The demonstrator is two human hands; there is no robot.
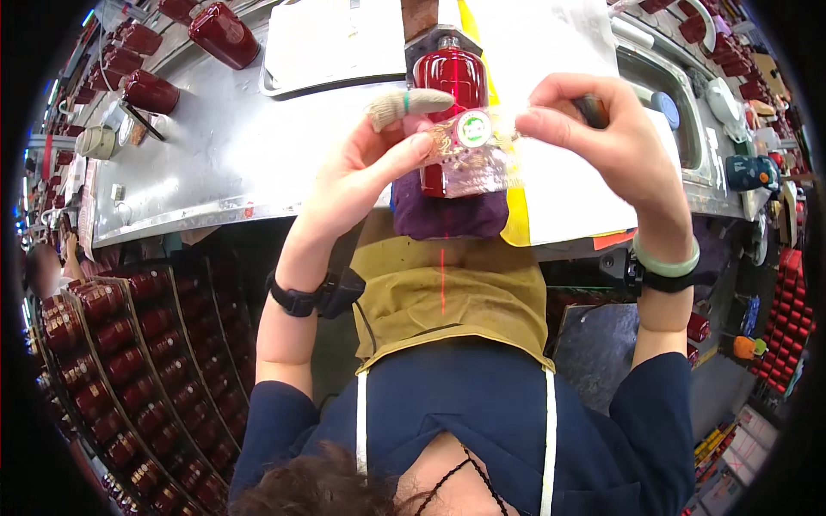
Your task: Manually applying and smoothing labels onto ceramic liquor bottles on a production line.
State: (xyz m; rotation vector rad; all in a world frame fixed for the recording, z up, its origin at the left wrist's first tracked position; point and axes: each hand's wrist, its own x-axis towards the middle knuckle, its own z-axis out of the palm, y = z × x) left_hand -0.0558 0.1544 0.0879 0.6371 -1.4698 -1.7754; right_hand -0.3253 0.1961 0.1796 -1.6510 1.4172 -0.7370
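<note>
A deep red glass bottle [451,73] lies on a folded purple cloth [452,215], its neck pointing away from me. Over its lower part is a thin clear decal sheet [456,153] with gold print and a round white-and-green emblem [473,129]. My left hand [361,159] pinches the sheet's left edge between the thumb and a finger in a knitted grey cover [409,107]. At the right edge, the thumb and forefinger of my right hand [594,129] are closed on the sheet. A dark object [592,110] shows inside that hand; its kind is unclear.
The metal bench [224,150] carries a white tray [334,43] and more red bottles [224,36] at left. White sheeting [572,193] with a yellow edge lies right of the bottle, beside a sink [662,73]. Racks of red bottles [142,344] stand lower left.
</note>
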